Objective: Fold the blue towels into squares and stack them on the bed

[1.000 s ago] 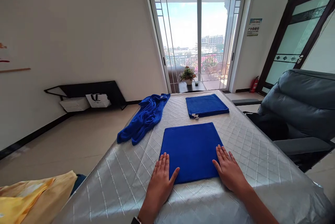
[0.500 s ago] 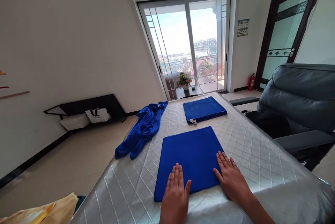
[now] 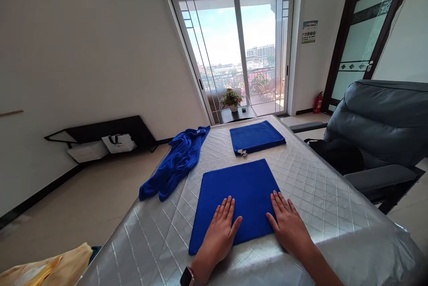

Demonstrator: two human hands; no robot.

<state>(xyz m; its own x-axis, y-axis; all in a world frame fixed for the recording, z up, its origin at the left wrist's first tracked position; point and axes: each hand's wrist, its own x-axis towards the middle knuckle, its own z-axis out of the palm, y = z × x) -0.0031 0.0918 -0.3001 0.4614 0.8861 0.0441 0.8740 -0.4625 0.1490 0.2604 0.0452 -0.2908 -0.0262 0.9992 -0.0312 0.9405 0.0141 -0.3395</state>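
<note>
Here, the left hand and right hand lie palm-down on a flat blue cloth, each grip flattened out, clasping nothing.

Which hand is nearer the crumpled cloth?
Left. The left hand on the flat cloth is right of the crumpled cloth; the right hand is farther right, at the flat cloth's edge.

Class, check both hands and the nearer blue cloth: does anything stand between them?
Nothing visible does. The left hand lies flat on the nearer cloth; the right hand rests over its right edge. The blue stack lies beyond, apart from both hands.
</note>
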